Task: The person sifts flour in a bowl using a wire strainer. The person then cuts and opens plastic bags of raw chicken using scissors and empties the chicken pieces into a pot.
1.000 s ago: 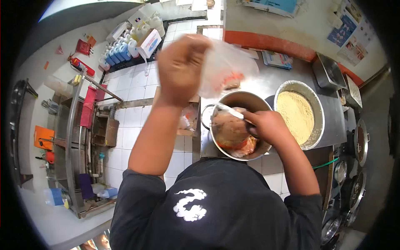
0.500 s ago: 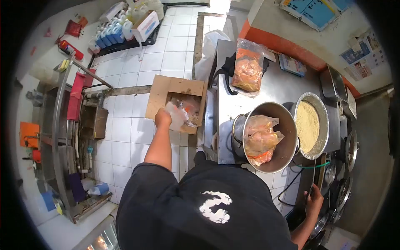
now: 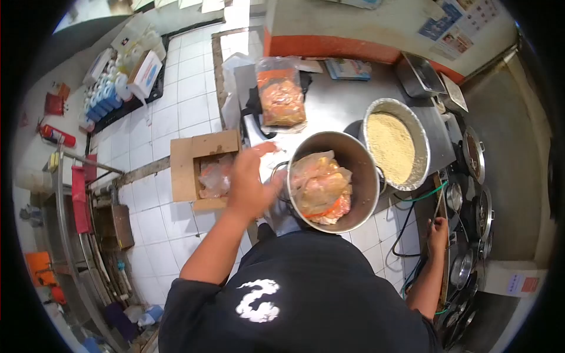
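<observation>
My left hand (image 3: 256,182) is raised between the cardboard box and the pot, fingers apart and holding nothing. It is blurred and hides part of the box's right side. Inside the open cardboard box (image 3: 215,143) lies crumpled clear plastic (image 3: 218,176) with orange marks. The deep metal pot (image 3: 368,200) stands at the counter's front edge and holds clear bags of raw meat (image 3: 322,185). At the far right, my right hand (image 3: 437,234) is closed round a thin, long utensil beside the stove; its exact kind is unclear.
A foil-like basin (image 3: 424,156) of pale yellow crumbs (image 3: 389,147) sits right of the pot. Behind lies a bag of marinated meat (image 3: 281,100) on the steel counter (image 3: 335,97). Several lidded pans (image 3: 474,156) line the stove. A metal rack (image 3: 67,206) stands left.
My left hand has let go of the plastic in the box and moved right, toward the pot. The view has swung right. My right hand stays closed by the stove.
</observation>
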A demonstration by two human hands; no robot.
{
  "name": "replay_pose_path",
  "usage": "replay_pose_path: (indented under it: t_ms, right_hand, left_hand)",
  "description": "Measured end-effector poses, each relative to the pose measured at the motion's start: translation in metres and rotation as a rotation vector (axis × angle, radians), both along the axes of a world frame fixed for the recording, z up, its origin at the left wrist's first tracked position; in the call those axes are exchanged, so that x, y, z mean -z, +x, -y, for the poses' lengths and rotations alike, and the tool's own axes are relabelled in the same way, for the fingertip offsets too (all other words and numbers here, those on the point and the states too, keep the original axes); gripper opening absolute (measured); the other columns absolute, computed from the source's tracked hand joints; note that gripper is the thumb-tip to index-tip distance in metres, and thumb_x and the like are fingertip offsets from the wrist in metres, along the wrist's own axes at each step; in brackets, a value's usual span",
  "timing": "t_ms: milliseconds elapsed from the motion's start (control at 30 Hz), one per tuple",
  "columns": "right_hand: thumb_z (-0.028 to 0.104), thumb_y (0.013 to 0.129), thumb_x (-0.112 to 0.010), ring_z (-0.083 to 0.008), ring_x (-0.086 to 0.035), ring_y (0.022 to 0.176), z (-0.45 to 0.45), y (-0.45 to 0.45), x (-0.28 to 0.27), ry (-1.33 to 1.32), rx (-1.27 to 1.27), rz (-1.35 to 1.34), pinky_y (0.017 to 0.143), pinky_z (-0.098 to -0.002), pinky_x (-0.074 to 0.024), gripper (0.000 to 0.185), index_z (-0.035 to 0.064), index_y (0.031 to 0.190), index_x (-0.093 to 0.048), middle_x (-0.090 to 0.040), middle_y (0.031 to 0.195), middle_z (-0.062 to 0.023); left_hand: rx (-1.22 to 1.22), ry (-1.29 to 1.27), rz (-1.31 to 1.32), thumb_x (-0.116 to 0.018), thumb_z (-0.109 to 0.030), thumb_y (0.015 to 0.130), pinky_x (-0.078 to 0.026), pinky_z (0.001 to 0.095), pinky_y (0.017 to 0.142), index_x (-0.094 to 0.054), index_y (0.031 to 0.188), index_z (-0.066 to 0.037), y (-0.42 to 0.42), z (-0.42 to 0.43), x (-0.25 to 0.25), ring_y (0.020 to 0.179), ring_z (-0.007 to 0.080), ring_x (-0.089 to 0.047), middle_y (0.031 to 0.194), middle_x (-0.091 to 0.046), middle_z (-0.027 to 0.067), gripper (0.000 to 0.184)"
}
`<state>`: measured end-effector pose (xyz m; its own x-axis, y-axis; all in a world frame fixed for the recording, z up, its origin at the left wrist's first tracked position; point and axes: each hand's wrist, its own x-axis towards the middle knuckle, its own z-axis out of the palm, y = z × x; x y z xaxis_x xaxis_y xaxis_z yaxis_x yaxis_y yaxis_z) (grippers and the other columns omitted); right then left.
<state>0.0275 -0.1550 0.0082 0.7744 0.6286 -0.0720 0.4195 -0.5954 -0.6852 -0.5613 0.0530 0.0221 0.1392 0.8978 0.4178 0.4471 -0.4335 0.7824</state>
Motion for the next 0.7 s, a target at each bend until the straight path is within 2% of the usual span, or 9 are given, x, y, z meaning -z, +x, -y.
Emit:
replay_pose_path:
  t_ms: [33,100,167,233,300,367,533,633,700]
  right_hand:
    - [0.012,0.097,-0.071,-0.0191,-0.067,0.076,-0.005,0.03,0.025,0.036,0.039,-0.067,0.054,-0.0367,-0.0575,0.027,0.0033,0.116,-0.053,-0.063,0.093,-0.0123]
    - [0.016,0.099,-0.069,-0.0179,-0.061,0.062,-0.021,0.089,0.077,0.098,-0.016,0.015,0.05,-0.0371,-0.052,0.022,0.0073,0.115,-0.055,-0.061,0.082,-0.0057]
    - [0.017,0.098,-0.07,-0.0204,-0.067,0.068,-0.058,0.097,0.095,0.025,0.045,0.057,0.051,-0.0377,-0.0545,0.022,0.0055,0.113,-0.058,-0.064,0.085,-0.0101]
    - [0.021,0.094,-0.073,-0.0278,-0.074,0.083,-0.092,0.114,0.11,-0.131,0.044,0.181,0.064,-0.0427,-0.0589,0.028,0.0039,0.113,-0.063,-0.07,0.093,-0.0178]
    - [0.021,0.09,-0.074,-0.0367,-0.073,0.099,-0.122,0.124,0.128,-0.192,-0.055,0.476,0.083,-0.0465,-0.0577,0.034,0.0031,0.117,-0.065,-0.073,0.104,-0.0236]
    - [0.021,0.086,-0.074,-0.0426,-0.069,0.108,-0.151,0.123,0.131,-0.154,-0.072,0.412,0.096,-0.0492,-0.0525,0.038,0.0041,0.119,-0.067,-0.073,0.111,-0.0239]
    - [0.015,0.09,-0.063,-0.0438,-0.067,0.11,-0.2,0.125,0.129,-0.267,-0.209,0.396,0.095,-0.0522,-0.0537,0.029,0.0082,0.117,-0.07,-0.069,0.117,-0.0221]
    - [0.02,0.091,-0.063,-0.0429,-0.067,0.11,-0.216,0.133,0.12,-0.246,-0.286,0.347,0.096,-0.0516,-0.0536,0.03,0.0093,0.118,-0.071,-0.069,0.119,-0.0219]
    - [0.027,0.089,-0.069,-0.0411,-0.068,0.11,-0.223,0.146,0.12,-0.226,-0.319,0.29,0.096,-0.0506,-0.0544,0.032,0.0081,0.115,-0.072,-0.07,0.116,-0.0214]
  left_hand:
    - [0.143,0.029,-0.097,-0.082,-0.025,0.085,-0.046,0.0447,0.109,-0.062,0.132,-0.005,0.021,0.009,-0.027,0.127,0.0337,-0.06,0.137,-0.062,0.0205,0.055]
    - [0.245,0.039,-0.357,-0.083,-0.038,0.082,-0.043,0.0498,0.11,-0.063,0.131,-0.01,0.065,0.021,-0.058,0.132,0.0403,-0.054,0.148,-0.053,0.024,0.059]
    - [0.167,-0.078,-0.575,-0.082,-0.043,0.082,-0.044,0.0526,0.108,-0.064,0.131,-0.012,0.107,0.024,-0.058,0.13,0.042,-0.054,0.148,-0.05,0.0235,0.061]
    - [0.107,-0.203,-0.728,-0.081,-0.047,0.081,-0.045,0.053,0.103,-0.065,0.128,-0.014,0.139,0.022,-0.061,0.123,0.0409,-0.054,0.143,-0.05,0.0213,0.059]
    - [0.079,-0.332,-0.822,-0.079,-0.047,0.082,-0.047,0.0512,0.097,-0.066,0.123,-0.016,0.162,0.014,-0.065,0.113,0.0369,-0.057,0.134,-0.052,0.0173,0.053]
    - [-0.026,-0.224,-0.912,-0.079,-0.048,0.082,-0.048,0.0512,0.093,-0.066,0.123,-0.017,0.177,0.011,-0.04,0.111,0.0347,-0.057,0.121,-0.055,0.0136,0.053]
    - [0.099,-0.182,-0.916,-0.074,-0.042,0.089,-0.055,0.0482,0.075,-0.074,0.096,-0.011,0.172,-0.003,-0.016,0.091,0.0347,-0.068,0.098,-0.068,0.0134,0.032]
    - [0.197,-0.186,-0.824,-0.073,-0.038,0.092,-0.054,0.0481,0.072,-0.071,0.083,-0.009,0.165,-0.013,-0.013,0.081,0.0363,-0.068,0.086,-0.067,0.0141,0.031]
    - [0.203,-0.142,-0.793,-0.069,-0.033,0.095,-0.053,0.0486,0.07,-0.07,0.08,-0.008,0.164,-0.013,-0.021,0.08,0.0368,-0.067,0.084,-0.067,0.0139,0.029]
